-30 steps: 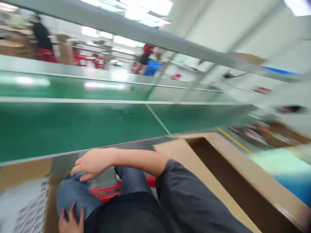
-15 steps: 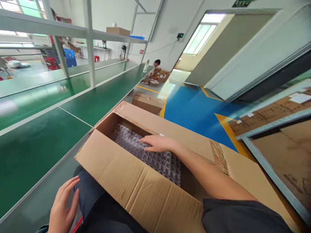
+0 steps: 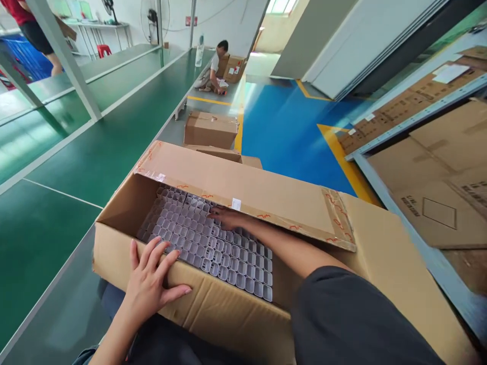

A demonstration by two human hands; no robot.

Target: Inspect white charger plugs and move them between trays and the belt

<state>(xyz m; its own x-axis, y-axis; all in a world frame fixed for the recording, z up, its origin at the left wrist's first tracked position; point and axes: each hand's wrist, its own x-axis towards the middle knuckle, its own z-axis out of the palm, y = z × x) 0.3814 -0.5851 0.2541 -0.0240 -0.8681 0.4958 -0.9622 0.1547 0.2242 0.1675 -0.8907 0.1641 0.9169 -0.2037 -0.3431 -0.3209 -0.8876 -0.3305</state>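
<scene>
A large open cardboard box [image 3: 213, 309] stands right in front of me, its flaps folded out. Inside lies a clear plastic tray [image 3: 198, 238] divided into several rows of small cells. My left hand [image 3: 150, 281] rests with spread fingers on the box's near wall, fingertips at the tray's near edge. My right hand [image 3: 228, 218] reaches inside, under the far flap [image 3: 243, 190], and lies flat on the tray's far side. Neither hand holds anything that I can see.
A long green conveyor table [image 3: 95, 152] runs along my left. A closed cardboard box [image 3: 211, 129] sits on the floor ahead. A person [image 3: 215, 68] sits on the floor farther off among boxes. Flat cardboard sheets [image 3: 429, 167] are stacked on a rack at right.
My left hand has moved from my knee up onto the box's near wall. My right hand has slid deeper into the box, under the far flap. My view has tilted down toward the box.
</scene>
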